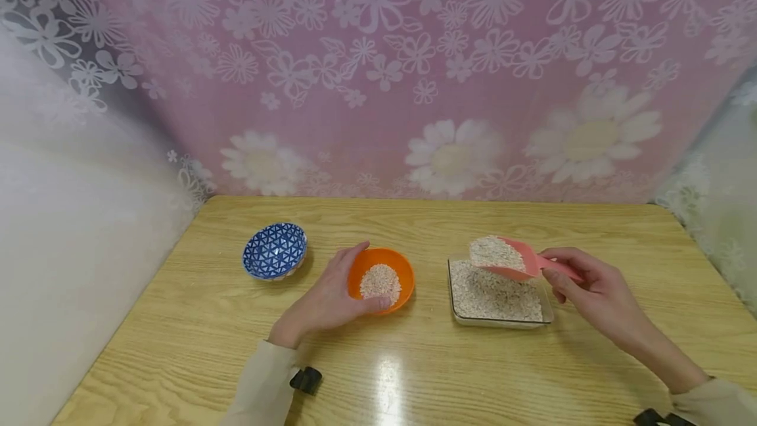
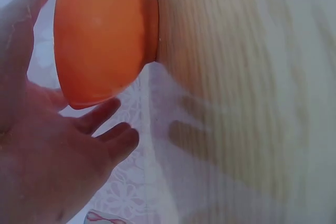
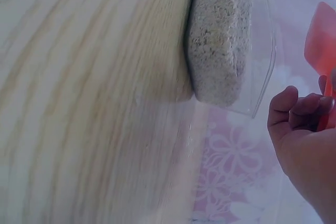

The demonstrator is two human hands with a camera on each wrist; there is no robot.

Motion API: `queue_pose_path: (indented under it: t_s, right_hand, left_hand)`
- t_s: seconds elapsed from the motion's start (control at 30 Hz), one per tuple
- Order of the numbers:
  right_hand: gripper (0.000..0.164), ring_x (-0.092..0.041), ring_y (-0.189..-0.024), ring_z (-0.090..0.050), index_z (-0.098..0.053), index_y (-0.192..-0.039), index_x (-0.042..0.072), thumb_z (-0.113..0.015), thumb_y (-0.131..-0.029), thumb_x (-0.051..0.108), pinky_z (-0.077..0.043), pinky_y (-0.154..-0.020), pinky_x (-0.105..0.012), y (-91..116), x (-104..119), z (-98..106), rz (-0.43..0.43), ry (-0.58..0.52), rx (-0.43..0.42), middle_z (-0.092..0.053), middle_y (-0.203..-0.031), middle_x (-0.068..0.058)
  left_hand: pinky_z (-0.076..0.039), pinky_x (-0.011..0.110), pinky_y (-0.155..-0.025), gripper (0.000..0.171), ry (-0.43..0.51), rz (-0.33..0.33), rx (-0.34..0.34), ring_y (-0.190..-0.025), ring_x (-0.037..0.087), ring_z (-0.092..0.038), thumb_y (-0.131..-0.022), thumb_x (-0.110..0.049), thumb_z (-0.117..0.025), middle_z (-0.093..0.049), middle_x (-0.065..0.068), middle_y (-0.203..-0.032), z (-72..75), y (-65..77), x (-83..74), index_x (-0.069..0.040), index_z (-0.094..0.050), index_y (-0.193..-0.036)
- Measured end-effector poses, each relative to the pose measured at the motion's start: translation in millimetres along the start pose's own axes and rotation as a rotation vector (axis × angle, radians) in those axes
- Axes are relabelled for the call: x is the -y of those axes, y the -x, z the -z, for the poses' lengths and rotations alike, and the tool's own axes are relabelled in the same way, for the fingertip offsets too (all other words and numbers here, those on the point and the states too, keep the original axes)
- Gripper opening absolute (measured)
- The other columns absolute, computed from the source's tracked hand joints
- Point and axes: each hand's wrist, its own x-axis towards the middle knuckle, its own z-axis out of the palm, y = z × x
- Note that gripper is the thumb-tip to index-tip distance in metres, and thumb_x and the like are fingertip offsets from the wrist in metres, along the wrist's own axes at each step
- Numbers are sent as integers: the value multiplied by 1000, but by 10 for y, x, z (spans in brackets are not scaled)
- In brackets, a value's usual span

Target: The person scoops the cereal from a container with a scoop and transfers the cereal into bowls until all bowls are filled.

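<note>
An orange bowl (image 1: 411, 276) with some oat flakes (image 1: 380, 283) in it stands on the table. My left hand (image 1: 338, 291) holds it from the left, thumb at the near rim and fingers curved around the far side. In the left wrist view the orange bowl (image 2: 100, 35) sits between thumb and fingers. My right hand (image 1: 597, 288) grips the handle of a pink scoop (image 1: 529, 258) heaped with oat flakes. The scoop is above a clear rectangular container (image 1: 503, 323) of oat flakes. In the right wrist view the fingers curl round the scoop's handle (image 3: 326, 114).
A blue-and-white patterned bowl (image 1: 275, 250) stands to the left of the orange one. The wooden table (image 1: 437, 367) ends at the back against a pink floral curtain (image 1: 367, 84). Pale sheets hang at both sides.
</note>
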Motion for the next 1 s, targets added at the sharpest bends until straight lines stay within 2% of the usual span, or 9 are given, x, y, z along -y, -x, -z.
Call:
queue_pose_path:
  t_s: [0.17,0.37,0.6,0.7,0.83,1.0]
  right_hand:
    - [27,-15,-62,-52,-64,-125,6,-60,-100,-2,-34,-46,-31,-50,15,-59,38,-8,-10,-60,-74,2]
    - [26,-15,-62,-52,-65,-124,4,-61,-99,-3,-38,-47,-30,-107,118,-136,62,-8,-13,-60,-76,2]
    - [24,-13,-58,-48,-66,-122,5,-63,-99,-1,-39,-49,-29,-205,241,-251,85,5,15,-55,-71,-2]
    - [22,-11,-56,-46,-67,-120,9,-64,-99,3,-40,-49,-28,-259,289,-312,79,10,41,-54,-70,1]
    - [22,-11,-56,-45,-68,-120,12,-65,-99,6,-39,-50,-28,-317,357,-396,79,15,66,-56,-74,5]
    - [22,-11,-60,-46,-69,-120,15,-67,-99,10,-40,-53,-27,-402,442,-488,75,14,111,-62,-81,-2]
  left_hand:
    - [-36,60,-119,120,12,-22,67,-150,32,-35,-74,-59,-84,-30,7,-166,16,-22,29,-22,-17,-165]
    - [-34,63,-118,125,25,-39,109,-152,35,-31,-71,-57,-88,-27,5,-168,9,-44,65,-24,-13,-166]
    - [-32,61,-121,123,54,-63,122,-152,32,-32,-71,-55,-89,-27,0,-168,5,-58,93,-26,-15,-165]
    - [-30,60,-122,122,51,-63,121,-153,31,-31,-71,-55,-89,-26,-3,-169,4,-62,95,-28,-15,-165]
    - [-31,61,-121,121,48,-64,122,-152,32,-32,-72,-55,-89,-28,-2,-168,-6,-71,96,-28,-17,-165]
    - [-33,61,-120,120,66,-59,124,-148,31,-37,-71,-54,-89,-34,-1,-165,-8,-84,84,-28,-18,-165]
